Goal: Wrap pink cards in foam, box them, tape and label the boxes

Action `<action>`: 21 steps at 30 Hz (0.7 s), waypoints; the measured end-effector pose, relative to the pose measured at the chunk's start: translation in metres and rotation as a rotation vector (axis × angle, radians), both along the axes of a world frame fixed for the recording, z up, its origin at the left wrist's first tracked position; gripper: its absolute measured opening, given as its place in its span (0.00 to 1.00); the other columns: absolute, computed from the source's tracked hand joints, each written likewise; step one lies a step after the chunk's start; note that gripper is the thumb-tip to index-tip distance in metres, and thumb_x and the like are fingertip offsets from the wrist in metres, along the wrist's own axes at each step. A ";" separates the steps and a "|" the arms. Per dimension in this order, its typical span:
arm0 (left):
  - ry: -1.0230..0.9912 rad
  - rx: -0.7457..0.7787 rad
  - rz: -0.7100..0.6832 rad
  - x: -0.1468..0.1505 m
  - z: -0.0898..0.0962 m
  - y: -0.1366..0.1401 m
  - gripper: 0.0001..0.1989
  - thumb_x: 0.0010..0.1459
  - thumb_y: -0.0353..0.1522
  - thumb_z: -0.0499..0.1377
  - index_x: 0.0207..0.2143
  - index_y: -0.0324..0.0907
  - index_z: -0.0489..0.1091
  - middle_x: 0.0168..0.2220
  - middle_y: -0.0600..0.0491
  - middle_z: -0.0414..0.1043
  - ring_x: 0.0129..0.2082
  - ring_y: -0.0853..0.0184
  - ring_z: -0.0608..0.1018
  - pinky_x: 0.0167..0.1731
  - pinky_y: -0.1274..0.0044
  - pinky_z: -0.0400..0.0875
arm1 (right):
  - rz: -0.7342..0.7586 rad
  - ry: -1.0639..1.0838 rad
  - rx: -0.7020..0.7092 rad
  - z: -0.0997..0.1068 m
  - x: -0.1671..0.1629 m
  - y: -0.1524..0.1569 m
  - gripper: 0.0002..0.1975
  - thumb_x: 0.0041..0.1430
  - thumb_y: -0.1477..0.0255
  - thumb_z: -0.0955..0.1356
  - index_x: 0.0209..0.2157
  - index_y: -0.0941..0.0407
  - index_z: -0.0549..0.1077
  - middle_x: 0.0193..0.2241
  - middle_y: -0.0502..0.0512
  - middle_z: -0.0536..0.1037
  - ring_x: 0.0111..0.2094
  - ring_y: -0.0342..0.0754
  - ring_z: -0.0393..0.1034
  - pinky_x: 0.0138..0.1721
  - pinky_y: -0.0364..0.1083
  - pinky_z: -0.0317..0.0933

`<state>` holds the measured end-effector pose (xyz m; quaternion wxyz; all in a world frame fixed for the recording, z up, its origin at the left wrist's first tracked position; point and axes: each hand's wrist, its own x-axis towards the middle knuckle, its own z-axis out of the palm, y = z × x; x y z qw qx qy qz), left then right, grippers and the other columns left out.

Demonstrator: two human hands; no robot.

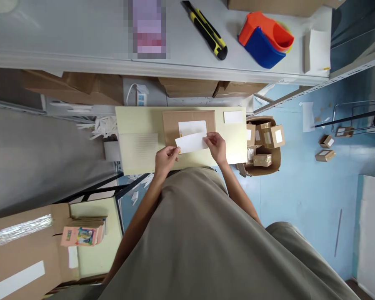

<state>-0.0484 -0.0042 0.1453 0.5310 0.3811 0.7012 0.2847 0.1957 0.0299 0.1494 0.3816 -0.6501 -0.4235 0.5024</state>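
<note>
Between both hands a white paper slip (192,143) is stretched, slightly tilted. My left hand (166,160) pinches its left end, and my right hand (216,146) pinches the right end. Behind the slip, partly covered by it, a white sheet with faint printing (192,126) lies on a flat brown cardboard piece (171,125). The cardboard rests on the pale yellow table (231,143). A lined sheet (140,148) is on the table to the left, and a small white card (233,117) lies at the right.
A grey shelf (81,41) crosses above the table, bearing a yellow-black box cutter (208,31) and an orange and blue tape dispenser (265,39). An open carton (273,162) with several small boxes stands right of the table. At lower left are pink packets (81,235) and a large cardboard box (21,250).
</note>
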 end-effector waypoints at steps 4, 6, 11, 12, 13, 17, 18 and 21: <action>0.075 0.038 -0.020 0.009 -0.009 0.014 0.15 0.66 0.44 0.66 0.40 0.41 0.79 0.38 0.48 0.88 0.25 0.69 0.83 0.26 0.80 0.73 | 0.036 -0.114 -0.090 -0.008 0.003 0.018 0.16 0.71 0.52 0.71 0.43 0.51 0.77 0.44 0.58 0.87 0.47 0.52 0.82 0.55 0.50 0.74; 0.117 0.064 -0.043 0.014 -0.013 0.022 0.12 0.67 0.42 0.65 0.40 0.42 0.79 0.38 0.49 0.88 0.26 0.69 0.83 0.28 0.79 0.75 | 0.069 -0.186 -0.128 -0.012 0.002 0.028 0.13 0.74 0.56 0.70 0.45 0.51 0.77 0.46 0.58 0.87 0.48 0.52 0.81 0.56 0.49 0.73; 0.177 0.054 -0.055 0.024 -0.018 0.046 0.11 0.70 0.40 0.64 0.41 0.42 0.77 0.40 0.47 0.88 0.35 0.63 0.88 0.31 0.79 0.78 | 0.109 -0.397 -0.116 -0.019 -0.001 0.050 0.12 0.80 0.61 0.66 0.48 0.53 0.78 0.53 0.62 0.84 0.51 0.53 0.81 0.58 0.48 0.71; 0.184 0.047 -0.050 0.024 -0.018 0.051 0.11 0.70 0.40 0.64 0.41 0.41 0.77 0.40 0.47 0.88 0.34 0.63 0.88 0.31 0.79 0.77 | 0.120 -0.438 -0.108 -0.020 -0.002 0.054 0.12 0.81 0.61 0.66 0.48 0.53 0.78 0.54 0.63 0.82 0.52 0.53 0.80 0.59 0.48 0.70; 0.189 0.040 -0.046 0.024 -0.019 0.055 0.11 0.70 0.39 0.64 0.41 0.41 0.77 0.40 0.47 0.88 0.32 0.64 0.87 0.30 0.79 0.77 | 0.135 -0.474 -0.106 -0.021 -0.002 0.057 0.12 0.81 0.62 0.66 0.48 0.53 0.78 0.55 0.64 0.81 0.52 0.54 0.80 0.60 0.49 0.70; 0.175 0.006 -0.039 0.021 -0.022 0.068 0.08 0.70 0.36 0.63 0.42 0.39 0.77 0.40 0.46 0.88 0.24 0.69 0.82 0.25 0.81 0.72 | 0.205 -0.567 -0.165 -0.024 -0.004 0.068 0.13 0.82 0.62 0.65 0.50 0.55 0.77 0.57 0.67 0.81 0.54 0.59 0.79 0.59 0.54 0.71; 0.167 -0.002 -0.036 0.021 -0.023 0.070 0.08 0.70 0.35 0.63 0.42 0.39 0.77 0.41 0.46 0.89 0.23 0.70 0.81 0.24 0.81 0.71 | 0.210 -0.581 -0.178 -0.025 -0.004 0.070 0.13 0.82 0.62 0.65 0.50 0.54 0.77 0.57 0.67 0.81 0.55 0.60 0.79 0.59 0.55 0.71; 0.155 -0.015 -0.036 0.022 -0.025 0.073 0.08 0.70 0.35 0.63 0.43 0.38 0.77 0.42 0.45 0.88 0.22 0.71 0.80 0.22 0.82 0.69 | 0.201 -0.602 -0.192 -0.029 -0.005 0.074 0.13 0.82 0.62 0.64 0.51 0.53 0.77 0.57 0.66 0.81 0.56 0.62 0.79 0.60 0.57 0.72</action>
